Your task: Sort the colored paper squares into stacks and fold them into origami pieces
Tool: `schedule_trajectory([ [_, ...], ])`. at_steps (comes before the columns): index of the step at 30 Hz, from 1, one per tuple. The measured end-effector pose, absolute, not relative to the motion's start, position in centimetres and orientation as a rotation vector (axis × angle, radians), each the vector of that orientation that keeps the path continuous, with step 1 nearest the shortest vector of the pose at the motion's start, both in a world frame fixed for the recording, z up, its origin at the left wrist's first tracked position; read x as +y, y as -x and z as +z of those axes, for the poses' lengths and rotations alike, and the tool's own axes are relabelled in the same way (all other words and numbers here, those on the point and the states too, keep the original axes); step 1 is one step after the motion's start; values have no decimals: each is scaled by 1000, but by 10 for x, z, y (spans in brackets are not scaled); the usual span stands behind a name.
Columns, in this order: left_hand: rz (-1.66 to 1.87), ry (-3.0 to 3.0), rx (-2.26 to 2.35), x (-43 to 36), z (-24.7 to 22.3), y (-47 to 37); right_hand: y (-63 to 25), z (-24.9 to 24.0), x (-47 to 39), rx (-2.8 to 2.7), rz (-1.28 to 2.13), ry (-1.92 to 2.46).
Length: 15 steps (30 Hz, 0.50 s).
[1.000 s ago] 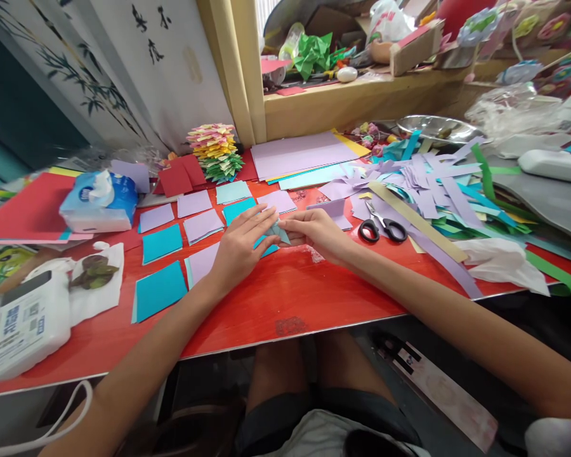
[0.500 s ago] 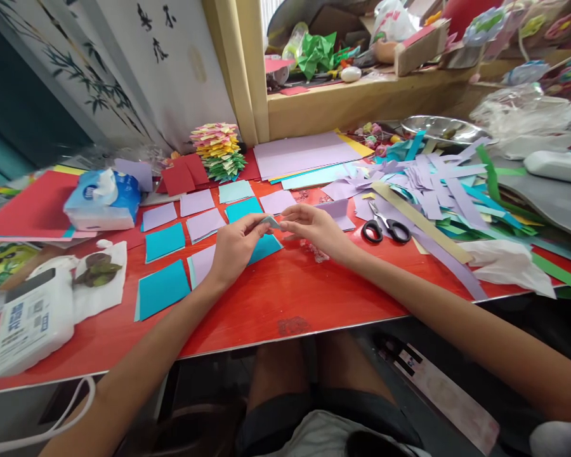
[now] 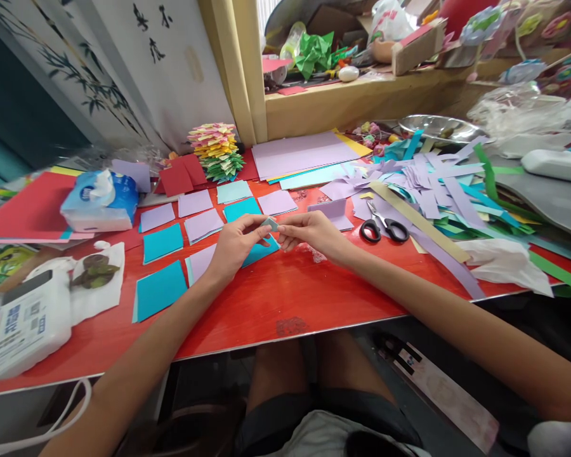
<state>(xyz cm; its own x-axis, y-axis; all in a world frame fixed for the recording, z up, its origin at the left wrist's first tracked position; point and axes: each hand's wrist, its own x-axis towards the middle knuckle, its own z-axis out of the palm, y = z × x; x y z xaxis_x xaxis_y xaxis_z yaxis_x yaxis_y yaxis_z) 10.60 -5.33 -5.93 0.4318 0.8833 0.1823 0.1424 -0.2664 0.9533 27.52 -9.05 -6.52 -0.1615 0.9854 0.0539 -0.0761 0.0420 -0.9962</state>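
Observation:
Between thumb and fingers of my left hand [image 3: 235,246] is a small folded piece of pale blue-green paper [image 3: 269,223]. My right hand [image 3: 314,233] is closed in a pinch at the right end of that paper. Both hands hover over the red table [image 3: 266,304]. Below my left hand lies a blue paper square [image 3: 261,252], partly covered by the fingers. A lilac paper square [image 3: 202,261] is half hidden behind my left wrist. Past my right hand stands a folded lilac sheet [image 3: 332,212].
Black-handled scissors [image 3: 384,223] lie right of my right hand, near a heap of paper strips [image 3: 428,184]. Blue square stacks [image 3: 162,295] sit at left, with a tissue pack [image 3: 99,203] and white device [image 3: 33,327] beyond. A layered paper piece [image 3: 216,152] stands behind.
My right hand has moved slightly left and its fingers have closed in on the folded paper. My left hand keeps its pinch. The view has shifted a little.

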Motion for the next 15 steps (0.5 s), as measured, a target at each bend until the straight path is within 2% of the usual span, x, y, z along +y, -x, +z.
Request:
schedule_trajectory([
  [9, 939, -1605, 930, -52, -61, -105, -279, -68, -89, -1214, 1563, 972],
  [15, 962, -1671, 922, -51, -61, -105, -278, -69, -88, -1182, 1507, 985],
])
